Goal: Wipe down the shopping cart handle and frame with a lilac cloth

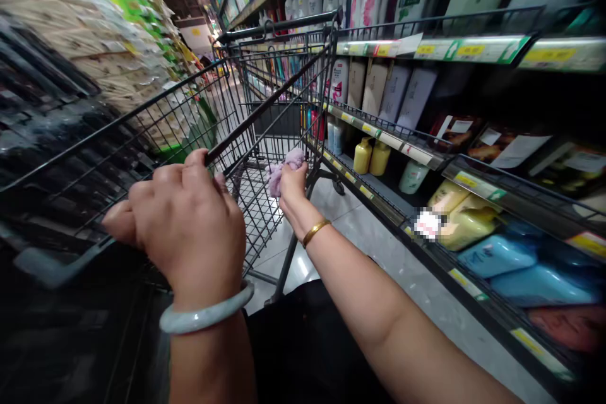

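Observation:
A black wire shopping cart (pixel 265 95) stands tilted in front of me in a store aisle. My left hand (pixel 189 221), with a pale bangle on the wrist, is closed around the cart's near top rail. My right hand (pixel 292 186), with a gold bracelet on the wrist, is closed on a crumpled pale purple cloth (pixel 283 170) and presses it against the cart's right side wire. The cart's basket looks empty.
Shelves (pixel 426 145) on the right carry bottles, boxes and soft packs with yellow price tags. Stacked packaged goods (pixel 95 25) line the left side. The pale tiled floor (pixel 360 227) runs between them, and the aisle continues behind the cart.

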Action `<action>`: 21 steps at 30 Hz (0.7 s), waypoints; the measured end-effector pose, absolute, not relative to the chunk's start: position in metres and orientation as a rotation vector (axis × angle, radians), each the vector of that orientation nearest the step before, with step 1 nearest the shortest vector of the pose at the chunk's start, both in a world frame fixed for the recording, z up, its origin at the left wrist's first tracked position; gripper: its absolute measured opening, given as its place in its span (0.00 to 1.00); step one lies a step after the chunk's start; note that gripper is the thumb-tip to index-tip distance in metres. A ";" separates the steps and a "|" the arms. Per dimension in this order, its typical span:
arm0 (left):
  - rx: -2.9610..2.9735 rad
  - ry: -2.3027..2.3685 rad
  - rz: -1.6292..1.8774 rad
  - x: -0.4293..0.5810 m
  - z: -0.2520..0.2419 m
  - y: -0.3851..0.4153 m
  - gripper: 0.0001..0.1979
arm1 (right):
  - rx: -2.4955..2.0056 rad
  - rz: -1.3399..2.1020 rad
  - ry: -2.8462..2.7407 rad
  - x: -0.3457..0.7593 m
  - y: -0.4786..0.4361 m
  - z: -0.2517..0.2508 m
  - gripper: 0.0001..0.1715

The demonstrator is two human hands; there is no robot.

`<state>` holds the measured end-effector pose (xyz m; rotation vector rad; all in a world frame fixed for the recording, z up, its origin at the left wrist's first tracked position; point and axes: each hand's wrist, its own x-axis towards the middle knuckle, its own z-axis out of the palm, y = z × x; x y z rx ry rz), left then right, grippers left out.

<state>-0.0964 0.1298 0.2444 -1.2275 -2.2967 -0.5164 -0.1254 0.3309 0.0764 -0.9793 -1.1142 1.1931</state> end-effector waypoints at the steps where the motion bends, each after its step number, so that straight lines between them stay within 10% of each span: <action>1: -1.224 -2.294 -0.471 -0.094 0.244 0.133 0.34 | -1.041 1.242 -1.053 -0.123 0.333 0.081 0.27; 21: -1.454 -2.544 0.111 -0.183 0.312 0.142 0.37 | -0.958 1.174 -1.702 -0.093 0.301 0.114 0.26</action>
